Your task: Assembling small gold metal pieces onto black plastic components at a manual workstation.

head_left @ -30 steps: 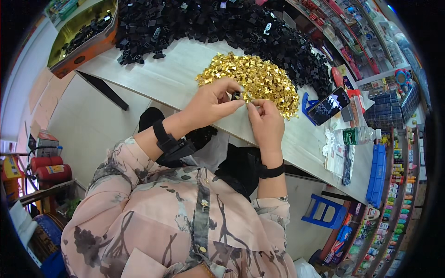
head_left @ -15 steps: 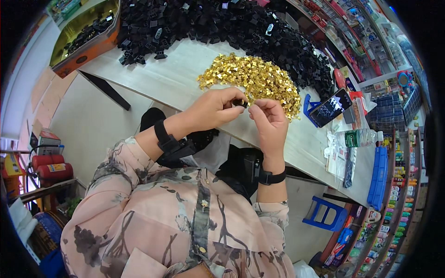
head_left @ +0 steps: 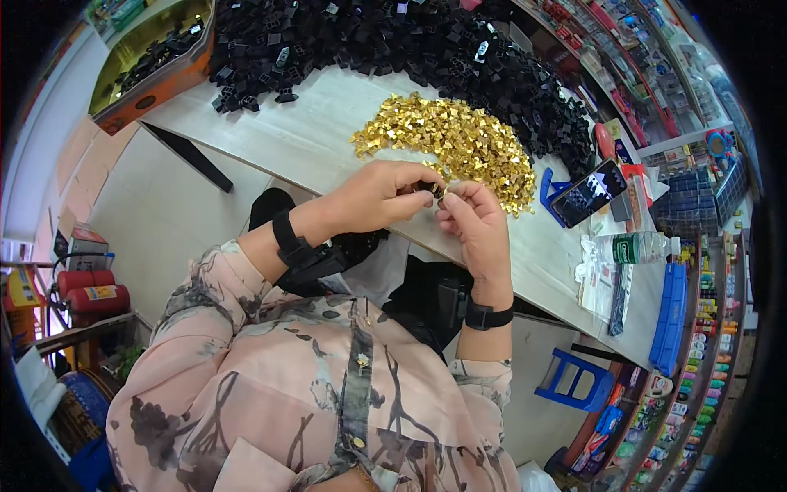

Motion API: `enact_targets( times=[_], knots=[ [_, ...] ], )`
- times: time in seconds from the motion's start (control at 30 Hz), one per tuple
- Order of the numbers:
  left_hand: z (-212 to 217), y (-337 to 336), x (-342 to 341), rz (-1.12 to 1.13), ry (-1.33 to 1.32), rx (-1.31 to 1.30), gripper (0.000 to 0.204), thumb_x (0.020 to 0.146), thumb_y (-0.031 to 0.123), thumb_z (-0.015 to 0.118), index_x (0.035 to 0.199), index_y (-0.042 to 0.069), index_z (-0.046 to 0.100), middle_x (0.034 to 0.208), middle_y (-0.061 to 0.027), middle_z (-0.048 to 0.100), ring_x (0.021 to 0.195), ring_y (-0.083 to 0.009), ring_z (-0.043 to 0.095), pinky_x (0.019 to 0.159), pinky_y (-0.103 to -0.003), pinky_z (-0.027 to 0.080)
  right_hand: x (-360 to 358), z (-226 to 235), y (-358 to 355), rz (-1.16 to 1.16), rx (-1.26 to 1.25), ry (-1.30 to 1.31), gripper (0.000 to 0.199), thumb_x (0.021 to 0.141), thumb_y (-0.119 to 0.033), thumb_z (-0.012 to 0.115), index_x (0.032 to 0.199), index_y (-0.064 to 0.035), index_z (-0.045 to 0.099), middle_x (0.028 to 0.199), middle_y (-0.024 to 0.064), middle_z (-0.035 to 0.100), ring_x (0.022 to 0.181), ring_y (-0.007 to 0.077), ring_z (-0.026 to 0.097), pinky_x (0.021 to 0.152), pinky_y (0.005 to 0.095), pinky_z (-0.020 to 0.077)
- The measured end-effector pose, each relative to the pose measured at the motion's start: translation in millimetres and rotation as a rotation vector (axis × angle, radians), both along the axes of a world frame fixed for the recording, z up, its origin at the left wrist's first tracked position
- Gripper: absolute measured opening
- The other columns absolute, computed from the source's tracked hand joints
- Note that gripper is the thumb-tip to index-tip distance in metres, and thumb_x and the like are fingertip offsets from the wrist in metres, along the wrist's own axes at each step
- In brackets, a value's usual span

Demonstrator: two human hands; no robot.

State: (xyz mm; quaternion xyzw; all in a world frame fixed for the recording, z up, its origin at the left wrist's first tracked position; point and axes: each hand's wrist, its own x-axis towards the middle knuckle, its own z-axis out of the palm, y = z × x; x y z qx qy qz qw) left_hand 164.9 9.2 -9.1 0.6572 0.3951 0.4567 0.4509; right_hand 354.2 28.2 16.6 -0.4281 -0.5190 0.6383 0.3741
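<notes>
My left hand (head_left: 384, 195) pinches a small black plastic piece (head_left: 426, 189) between thumb and forefinger, just above the table's near edge. Right beside it, the fingertips of my right hand (head_left: 477, 220) are pinched together against the black piece. A glint of gold shows at those fingertips, apparently a small gold piece, though most of it is covered. Just beyond my hands lies a heap of small shiny gold pieces (head_left: 459, 135). Behind that heap spreads a wide pile of black plastic pieces (head_left: 352, 41).
An open gold-lined box (head_left: 156, 86) with black pieces stands at the far left of the pale table (head_left: 270, 123). On the right are a phone (head_left: 589, 193) on a blue stand, a clear bottle (head_left: 635, 248) and a blue tray (head_left: 669, 316). A blue stool (head_left: 574, 379) sits below.
My right fingertips have closed in on the black piece and curled more, with the right wrist shifting slightly right. The left hand stays nearly in place.
</notes>
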Motion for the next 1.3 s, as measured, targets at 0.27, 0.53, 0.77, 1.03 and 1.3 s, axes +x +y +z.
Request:
enact_targets(
  times=[0.27,0.53,0.77,1.03,1.3],
  knots=[
    [-9,2,5,0.145,0.28,0.401,0.027,0.081,0.007,0.06,0.109,0.005,0.06,0.083,-0.012,0.062,0.076,-0.0265,0.061,0.065,-0.033,0.047,5,-2,5,0.097,-0.012,-0.133,0.008,0.088,-0.013,0.061,0.091,-0.0058,0.059,0.081,-0.0006,0.061,0.071,0.0051,0.057,0.062,0.0166,0.044],
    [-2,-2,2,0.104,0.227,0.416,0.026,0.083,0.008,0.06,0.109,0.003,0.06,0.084,-0.0118,0.061,0.077,-0.0253,0.061,0.066,-0.033,0.047,4,-6,4,0.087,0.006,-0.111,0.008,0.088,-0.013,0.062,0.091,-0.0062,0.059,0.08,-0.0014,0.061,0.069,0.0043,0.055,0.061,0.0166,0.0436],
    [-5,4,2,0.063,0.132,0.236,0.024,0.089,0.011,0.057,0.11,0.001,0.06,0.088,-0.0083,0.063,0.077,-0.014,0.061,0.068,-0.027,0.048,-4,-15,-4,0.002,0.157,-0.091,0.009,0.089,-0.014,0.061,0.093,-0.0053,0.059,0.079,-0.0012,0.061,0.068,0.0044,0.056,0.06,0.0167,0.044],
    [-7,7,-1,-0.061,-0.215,-0.048,0.024,0.095,0.012,0.049,0.113,-0.001,0.058,0.096,-0.0081,0.064,0.088,-0.0143,0.064,0.075,-0.026,0.051,-1,-13,-3,-0.144,0.115,-0.007,0.012,0.09,-0.014,0.059,0.097,-0.0042,0.06,0.079,-0.0005,0.061,0.067,0.0042,0.055,0.059,0.0172,0.044],
    [12,2,-39,0.074,-0.537,-0.464,0.026,0.095,0.022,0.045,0.107,0.004,0.059,0.09,-0.0067,0.063,0.08,-0.0142,0.063,0.068,-0.027,0.051,0,-31,7,-0.187,0.514,-0.421,0.017,0.086,-0.013,0.062,0.098,-0.0013,0.063,0.078,-0.0001,0.059,0.063,0.0061,0.053,0.057,0.0191,0.0422]
  ],
)
